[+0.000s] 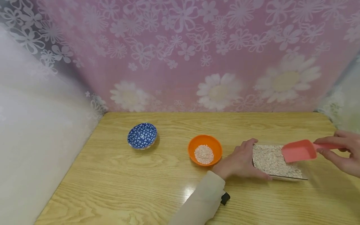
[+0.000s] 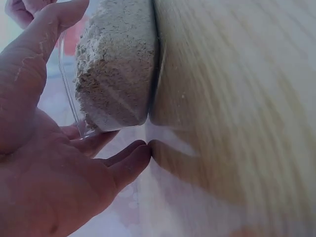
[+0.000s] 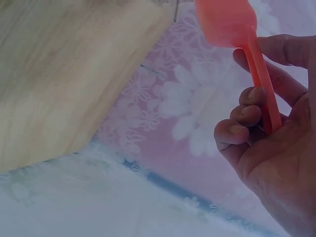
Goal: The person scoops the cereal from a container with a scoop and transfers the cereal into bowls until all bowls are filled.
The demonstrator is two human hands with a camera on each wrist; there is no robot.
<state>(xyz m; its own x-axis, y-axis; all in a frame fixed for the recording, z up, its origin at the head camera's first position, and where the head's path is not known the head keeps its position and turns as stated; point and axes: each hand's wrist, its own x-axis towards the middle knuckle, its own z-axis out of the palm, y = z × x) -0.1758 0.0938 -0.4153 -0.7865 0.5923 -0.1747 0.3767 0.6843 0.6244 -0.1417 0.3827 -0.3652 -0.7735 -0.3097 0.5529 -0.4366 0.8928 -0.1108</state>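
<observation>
Left grip [image 1: 241, 162] brackets tub [image 2: 121, 86], seemingly touching.

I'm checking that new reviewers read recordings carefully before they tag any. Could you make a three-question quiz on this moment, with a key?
1. Multiple choice: how does the right hand hold the scoop?
A) by its front edge
B) by its handle
C) by its flat underside

2. True or false: in the head view, the blue bowl stands to the left of the orange bowl.

3. Open: which two containers have flakes in them, and which one does the left hand grip?

Key
1. B
2. True
3. The orange bowl and the clear box; the left hand grips the clear box.
</observation>
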